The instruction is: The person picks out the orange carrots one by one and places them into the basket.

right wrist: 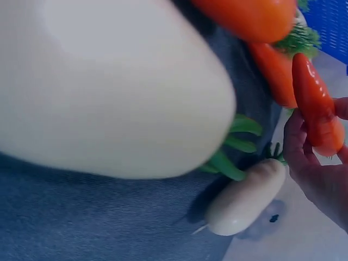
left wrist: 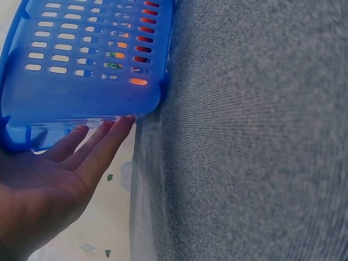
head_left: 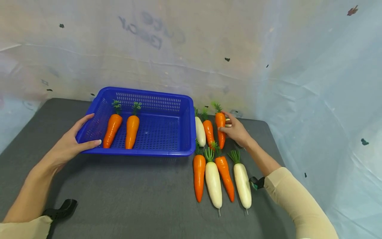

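My left hand (head_left: 67,144) holds the left end of a blue plastic basket (head_left: 164,153), thumb and index finger at the rim. In the left wrist view its other fingers (left wrist: 100,147) extend against the outside of the slotted wall. Two orange carrots (head_left: 112,129) with green tops lie inside, toward the left. To the right of the basket, my right hand (head_left: 237,131) pinches another carrot (head_left: 220,122) between thumb and fingers, leafy end up. In the right wrist view this carrot (right wrist: 312,92) is raised above the dark surface, its tip pointing up the picture.
Beside the basket lie several carrots (head_left: 199,176) and white radishes (head_left: 213,184), some close together. One radish (right wrist: 247,198) lies near the right hand, partly hidden by it in the head view. Pale sheeting (head_left: 191,49) hangs behind the grey table (head_left: 134,196).
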`<state>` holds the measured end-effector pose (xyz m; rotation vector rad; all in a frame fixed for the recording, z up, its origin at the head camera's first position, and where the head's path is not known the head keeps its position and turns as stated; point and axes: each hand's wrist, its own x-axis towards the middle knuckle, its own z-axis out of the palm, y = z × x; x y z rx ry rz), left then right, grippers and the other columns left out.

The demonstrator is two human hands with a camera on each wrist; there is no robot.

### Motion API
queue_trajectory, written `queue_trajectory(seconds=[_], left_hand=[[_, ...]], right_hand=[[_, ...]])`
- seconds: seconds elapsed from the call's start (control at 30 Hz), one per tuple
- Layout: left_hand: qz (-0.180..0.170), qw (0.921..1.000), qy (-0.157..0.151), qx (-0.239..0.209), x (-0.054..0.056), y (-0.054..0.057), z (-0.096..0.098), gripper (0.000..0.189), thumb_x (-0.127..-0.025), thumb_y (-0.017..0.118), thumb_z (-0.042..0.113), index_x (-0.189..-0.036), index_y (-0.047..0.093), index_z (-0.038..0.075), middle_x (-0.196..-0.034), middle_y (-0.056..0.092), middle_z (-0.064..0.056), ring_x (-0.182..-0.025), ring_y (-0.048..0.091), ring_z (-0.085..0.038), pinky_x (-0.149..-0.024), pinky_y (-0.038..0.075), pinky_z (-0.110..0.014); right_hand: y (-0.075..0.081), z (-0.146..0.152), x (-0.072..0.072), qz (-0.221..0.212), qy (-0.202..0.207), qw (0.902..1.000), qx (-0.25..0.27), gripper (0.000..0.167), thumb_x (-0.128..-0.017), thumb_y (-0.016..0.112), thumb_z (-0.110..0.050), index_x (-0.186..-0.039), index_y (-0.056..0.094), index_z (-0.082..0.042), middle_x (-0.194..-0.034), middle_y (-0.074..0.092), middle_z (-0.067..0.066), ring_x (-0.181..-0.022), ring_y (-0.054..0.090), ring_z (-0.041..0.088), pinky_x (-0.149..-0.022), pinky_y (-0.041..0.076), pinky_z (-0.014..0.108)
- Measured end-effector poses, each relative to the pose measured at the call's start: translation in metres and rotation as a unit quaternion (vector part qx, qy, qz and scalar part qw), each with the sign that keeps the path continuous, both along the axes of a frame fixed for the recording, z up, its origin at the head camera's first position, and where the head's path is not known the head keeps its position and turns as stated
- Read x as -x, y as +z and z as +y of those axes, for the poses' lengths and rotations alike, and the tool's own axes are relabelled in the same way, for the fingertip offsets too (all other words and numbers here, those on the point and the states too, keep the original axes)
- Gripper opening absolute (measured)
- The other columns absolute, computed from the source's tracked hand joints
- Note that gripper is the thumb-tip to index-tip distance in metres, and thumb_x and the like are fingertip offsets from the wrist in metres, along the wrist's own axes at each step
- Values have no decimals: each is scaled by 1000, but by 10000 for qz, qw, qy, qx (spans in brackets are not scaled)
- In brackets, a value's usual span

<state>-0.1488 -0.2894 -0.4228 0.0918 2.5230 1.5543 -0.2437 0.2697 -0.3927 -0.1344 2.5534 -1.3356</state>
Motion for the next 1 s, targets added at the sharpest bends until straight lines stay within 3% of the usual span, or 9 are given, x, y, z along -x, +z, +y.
queue_trajectory(seconds=[0.23,0.5,0.67,0.73,0.83,1.0], left_hand=[[9,10000,17,4,1,0,1,94,-96,67,27,-157,-2,44,-163,-9,-24,-132,21,-64,-97,22,-82],[-12,10000,-35,-18,1,0,0,94,-96,67,26,-157,-3,45,-163,-8,-25,-133,21,-64,-97,23,-82],[-42,10000,-23,6,1,-1,0,94,-96,67,27,-157,-3,45,-163,-8,-24,-133,22,-64,-97,24,-81],[-43,10000,-16,13,1,-1,0,94,-96,67,27,-157,-3,44,-163,-9,-24,-132,22,-63,-97,24,-81],[-33,10000,-2,29,2,-1,-1,94,-96,67,27,-157,-2,44,-163,-9,-23,-132,22,-63,-97,23,-81],[-20,10000,6,31,3,-1,-1,94,-96,67,27,-157,-2,44,-164,-11,-21,-132,22,-63,-97,22,-82]], right_hand=[[14,-2,-2,172,134,9991,373,76,-99,63,-16,-159,20,-34,-141,46,23,-103,65,36,-75,60,42],[25,-12,-4,160,318,9985,422,73,-99,63,-23,-157,22,-40,-148,43,19,-100,65,29,-73,59,45],[32,-27,-5,208,472,9976,455,70,-98,65,-23,-155,28,-41,-155,36,13,-112,61,31,-69,57,40],[36,-33,-5,195,549,9971,482,70,-98,65,-23,-155,28,-40,-158,33,9,-124,54,29,-73,58,43],[43,-43,-5,152,637,9967,480,70,-98,65,-22,-156,28,-37,-158,33,10,-129,51,31,-80,57,49],[64,-62,-14,156,788,9959,420,69,-99,63,-19,-158,28,-30,-151,42,19,-114,62,31,-82,58,44]])
